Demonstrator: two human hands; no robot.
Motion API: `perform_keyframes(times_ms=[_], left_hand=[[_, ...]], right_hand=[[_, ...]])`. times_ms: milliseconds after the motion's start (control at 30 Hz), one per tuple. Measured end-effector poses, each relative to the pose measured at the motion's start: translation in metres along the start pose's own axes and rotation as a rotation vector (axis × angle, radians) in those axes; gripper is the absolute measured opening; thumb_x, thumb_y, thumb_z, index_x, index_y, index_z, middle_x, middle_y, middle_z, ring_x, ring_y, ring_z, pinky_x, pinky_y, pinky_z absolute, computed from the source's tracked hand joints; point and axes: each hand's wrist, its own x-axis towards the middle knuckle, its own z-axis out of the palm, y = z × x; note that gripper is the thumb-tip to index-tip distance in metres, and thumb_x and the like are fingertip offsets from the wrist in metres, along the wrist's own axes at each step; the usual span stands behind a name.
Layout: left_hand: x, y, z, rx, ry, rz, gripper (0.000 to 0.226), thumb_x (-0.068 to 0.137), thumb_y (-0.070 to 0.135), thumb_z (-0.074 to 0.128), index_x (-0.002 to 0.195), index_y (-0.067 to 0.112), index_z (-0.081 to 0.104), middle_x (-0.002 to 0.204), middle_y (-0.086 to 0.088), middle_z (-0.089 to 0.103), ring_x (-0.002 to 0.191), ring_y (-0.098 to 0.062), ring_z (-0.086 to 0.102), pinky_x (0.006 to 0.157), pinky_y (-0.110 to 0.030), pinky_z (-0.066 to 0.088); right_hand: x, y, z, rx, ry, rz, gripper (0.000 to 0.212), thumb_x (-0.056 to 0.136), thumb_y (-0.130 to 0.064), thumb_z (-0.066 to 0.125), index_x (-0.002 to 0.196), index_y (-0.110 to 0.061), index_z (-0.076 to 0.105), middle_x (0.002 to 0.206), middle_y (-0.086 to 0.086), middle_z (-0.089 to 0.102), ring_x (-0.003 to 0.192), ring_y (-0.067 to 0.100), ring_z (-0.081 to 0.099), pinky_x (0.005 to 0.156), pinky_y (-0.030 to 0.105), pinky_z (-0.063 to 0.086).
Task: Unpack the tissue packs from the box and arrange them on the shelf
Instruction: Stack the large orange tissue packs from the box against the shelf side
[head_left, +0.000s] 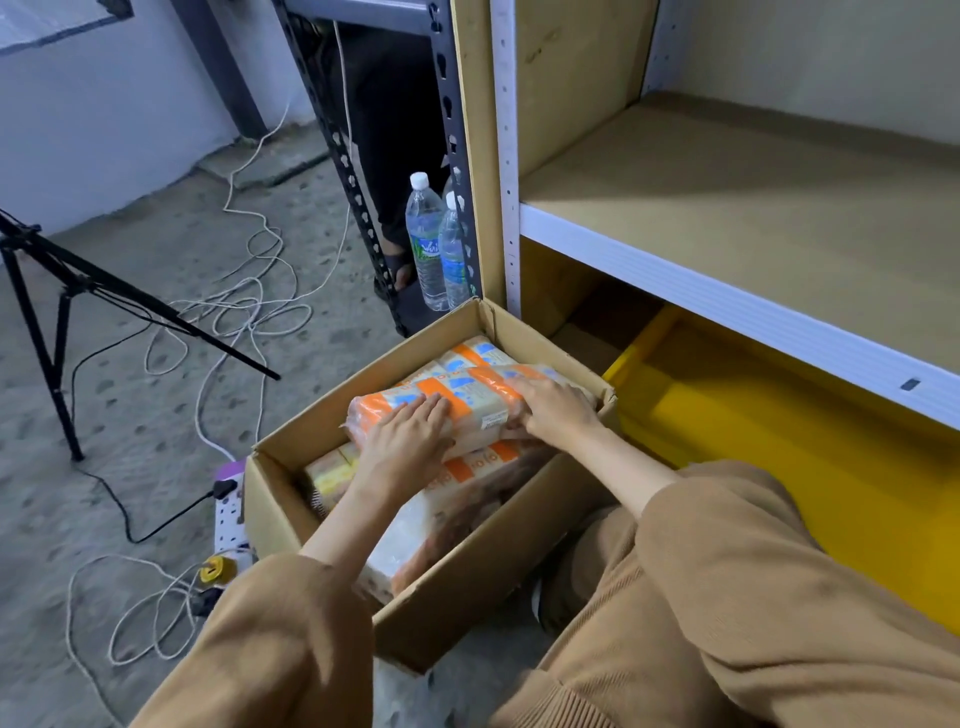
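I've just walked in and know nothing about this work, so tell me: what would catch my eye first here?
First, the two hands, left hand and right hand, pressed on an orange-banded tissue pack at the top of an open cardboard box on the floor. Next, the bright yellow bin under the bare shelf on the right. Two water bottles stand behind the box.

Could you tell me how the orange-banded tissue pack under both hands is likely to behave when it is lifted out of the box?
The orange-banded plastic-wrapped tissue pack probably feels light for its bulk, being tissue. Its glossy film may be slippery, so both the left hand and right hand seem sensible. It looks soft and long, so it could sag slightly leaving the brown cardboard box.
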Motion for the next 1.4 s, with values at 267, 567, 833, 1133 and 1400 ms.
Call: perform_keyframes(times_ms=[267,567,833,1133,1400], left_hand=[[-0.019,-0.011,-0.049,0.11,0.348,0.094,0.05,0.049,0.019,0.091,0.093,0.003,0.073,0.093,-0.011,0.078,0.082,-0.027,0.075,0.062,-0.042,0.06],[0.002,0.042,-0.12,-0.068,0.517,0.16,0.048,0.084,0.018,0.064,0.128,0.004,0.054,0.135,-0.013,0.057,0.125,-0.029,0.055,0.105,-0.039,0.044],[0.018,0.073,-0.188,-0.052,0.547,0.066,0.048,0.093,0.034,0.048,0.139,0.02,0.041,0.148,0.005,0.043,0.128,-0.024,0.05,0.095,-0.038,0.043],[0.038,0.091,-0.243,-0.049,0.699,0.117,0.048,0.092,0.028,0.051,0.138,0.018,0.042,0.144,-0.003,0.049,0.122,-0.031,0.054,0.09,-0.042,0.047],[0.099,0.143,-0.2,-0.179,0.636,0.175,0.05,0.096,0.022,0.045,0.144,0.01,0.033,0.152,-0.007,0.036,0.142,-0.024,0.032,0.116,-0.037,0.027]], right_hand=[[-0.029,-0.025,-0.045,-0.109,0.324,-0.033,0.053,0.094,-0.028,0.053,0.142,-0.017,0.035,0.141,0.006,0.05,0.127,0.024,0.05,0.098,0.038,0.048],[-0.065,0.002,-0.136,-0.16,0.491,0.042,0.056,0.09,-0.024,0.058,0.141,-0.015,0.037,0.143,0.009,0.048,0.129,0.03,0.047,0.101,0.041,0.043],[-0.072,0.019,-0.196,-0.095,0.53,0.033,0.038,0.091,-0.025,0.055,0.127,-0.015,0.053,0.123,0.013,0.064,0.109,0.036,0.059,0.083,0.038,0.049],[-0.083,0.027,-0.268,-0.193,0.715,0.025,0.037,0.089,-0.024,0.056,0.125,-0.014,0.055,0.125,0.016,0.062,0.111,0.038,0.058,0.086,0.04,0.048],[-0.069,0.091,-0.258,-0.228,0.719,0.185,0.049,0.091,-0.014,0.052,0.138,-0.011,0.041,0.144,0.009,0.046,0.125,0.035,0.049,0.096,0.041,0.043]])
